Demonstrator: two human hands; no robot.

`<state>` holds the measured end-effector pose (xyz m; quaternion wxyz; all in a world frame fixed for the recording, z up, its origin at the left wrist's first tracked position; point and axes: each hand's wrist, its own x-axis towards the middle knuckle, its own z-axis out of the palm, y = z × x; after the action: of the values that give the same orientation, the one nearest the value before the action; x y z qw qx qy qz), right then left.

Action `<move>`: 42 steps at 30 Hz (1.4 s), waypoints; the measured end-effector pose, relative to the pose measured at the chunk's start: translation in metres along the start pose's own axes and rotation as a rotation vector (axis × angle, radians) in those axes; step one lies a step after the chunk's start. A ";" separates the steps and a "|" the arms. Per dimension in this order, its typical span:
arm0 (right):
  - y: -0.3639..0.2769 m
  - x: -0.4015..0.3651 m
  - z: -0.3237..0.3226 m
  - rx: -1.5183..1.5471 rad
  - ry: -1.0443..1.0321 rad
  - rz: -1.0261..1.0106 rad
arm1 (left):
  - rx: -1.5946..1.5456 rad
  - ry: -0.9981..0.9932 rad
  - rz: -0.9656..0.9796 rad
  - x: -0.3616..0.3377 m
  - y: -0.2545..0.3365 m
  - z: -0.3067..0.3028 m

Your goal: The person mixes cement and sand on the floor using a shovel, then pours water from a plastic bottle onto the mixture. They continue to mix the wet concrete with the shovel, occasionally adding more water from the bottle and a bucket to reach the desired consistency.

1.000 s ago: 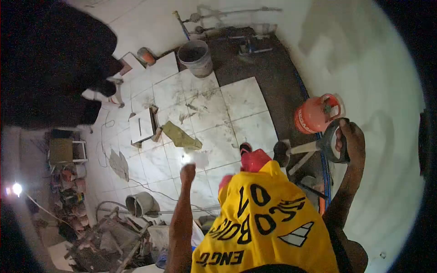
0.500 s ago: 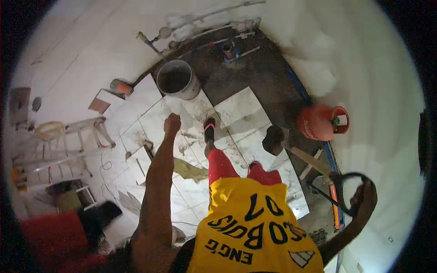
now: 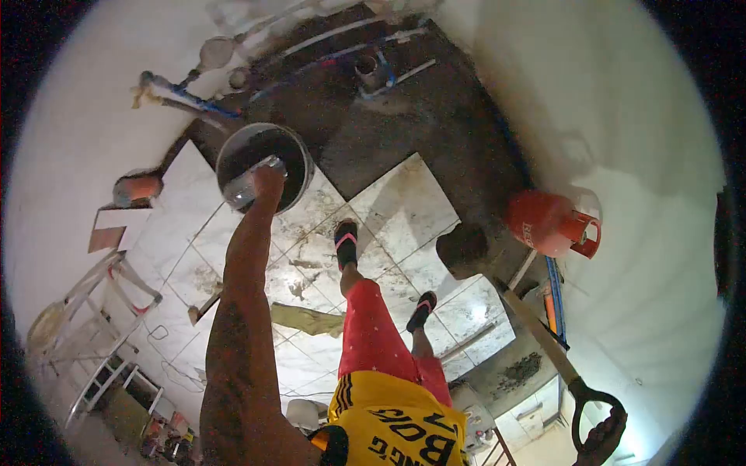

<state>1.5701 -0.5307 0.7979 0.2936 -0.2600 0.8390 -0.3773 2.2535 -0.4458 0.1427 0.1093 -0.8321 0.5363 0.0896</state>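
Note:
My left hand [image 3: 269, 185] is closed at the near side of the grey bucket [image 3: 305, 167], over its opening. Something pale and shiny shows around the fingers, too unclear to name. Dark material lies inside the bucket. At the lower right, my right hand [image 3: 604, 439] is curled around the black D-shaped grip of a shovel [image 3: 540, 330]. The wooden shaft slants up and left to a dark blade resting by the tile edge.
White tiles [image 3: 404, 206] border dark bare ground [image 3: 334, 101] with pipes. A red gas cylinder [image 3: 540, 224] stands at the right wall. A ladder [image 3: 101, 318] is at the left. An olive cloth [image 3: 307, 319] lies on the tiles, and an orange object [image 3: 138, 189] is by the left wall.
My left hand has moved up and left to the bucket. My right hand and the shovel grip are lower in view. The camera view has shifted, and both feet now show.

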 end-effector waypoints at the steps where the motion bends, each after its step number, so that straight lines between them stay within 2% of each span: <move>1: -0.002 -0.003 0.003 0.027 0.010 0.039 | 0.093 -0.102 -0.040 0.011 0.007 0.007; 2: -0.006 -0.004 0.003 0.064 0.005 0.099 | 0.121 -0.151 -0.034 0.021 0.010 0.010; 3: -0.006 0.001 -0.010 0.207 -0.009 0.245 | 0.090 -0.159 -0.025 0.026 0.009 0.025; 4: -0.004 -0.016 0.020 0.008 0.092 0.132 | 0.065 -0.162 -0.021 0.033 0.009 0.037; 5: 0.010 -0.018 0.004 -0.130 -0.114 -0.081 | 0.044 -0.168 -0.013 0.039 0.009 0.048; 7: -0.006 -0.051 0.069 -0.230 0.351 0.104 | 0.006 -0.179 -0.007 0.049 0.011 0.077; 10: 0.012 -0.064 0.065 -0.135 0.156 -0.051 | -0.046 -0.198 -0.002 0.068 0.016 0.116; 11: 0.012 -0.052 0.028 0.254 -0.209 0.163 | -0.055 -0.200 -0.007 0.069 0.011 0.128; 12: 0.012 -0.053 0.025 0.073 -0.076 0.068 | -0.058 -0.205 -0.013 0.072 0.009 0.133; 14: 0.015 -0.059 0.028 -0.015 0.032 0.031 | -0.060 -0.209 -0.013 0.075 0.008 0.129; 17: 0.020 -0.063 0.024 -0.030 0.070 0.019 | -0.066 -0.211 -0.013 0.080 0.002 0.124; 22: 0.024 -0.063 0.008 -0.027 0.075 -0.008 | -0.188 -0.178 -0.093 0.067 -0.005 0.076; 24: 0.028 -0.057 -0.002 -0.034 0.017 -0.031 | -0.206 -0.185 -0.132 0.050 -0.008 0.051; 25: 0.030 -0.063 -0.001 -0.066 0.106 -0.089 | 0.032 -0.220 0.152 0.035 -0.030 0.065; 27: 0.037 -0.060 0.001 -0.092 0.184 -0.053 | -0.012 -0.057 0.173 0.010 -0.037 0.038; 29: 0.044 -0.056 -0.002 -0.092 0.211 -0.029 | 0.091 -0.204 0.119 0.002 -0.012 -0.016; 31: 0.054 -0.054 0.000 -0.089 0.231 -0.012 | 0.136 -0.154 0.171 0.001 -0.012 -0.028; 33: 0.065 -0.052 0.005 -0.080 0.244 -0.003 | 0.136 0.043 0.248 0.006 -0.017 0.007; 35: 0.071 -0.051 0.011 -0.090 0.269 0.008 | 0.126 0.143 0.185 0.021 -0.019 0.068; 37: 0.074 -0.050 0.018 -0.117 0.293 0.023 | 0.157 0.052 0.132 0.025 -0.002 0.086; 39: 0.076 -0.048 0.027 -0.132 0.314 0.035 | 0.244 -0.168 0.151 0.031 0.024 0.052; 41: 0.078 -0.044 0.037 -0.153 0.330 0.043 | 0.147 -0.326 0.013 0.040 0.026 0.077; 42: 0.079 -0.043 0.041 -0.162 0.336 0.049 | 0.075 -0.330 -0.060 0.046 0.026 0.094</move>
<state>1.6115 -0.4766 0.7264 0.1364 -0.1953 0.9100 -0.3394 2.2459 -0.4705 0.0384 0.2298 -0.8171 0.4887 0.2016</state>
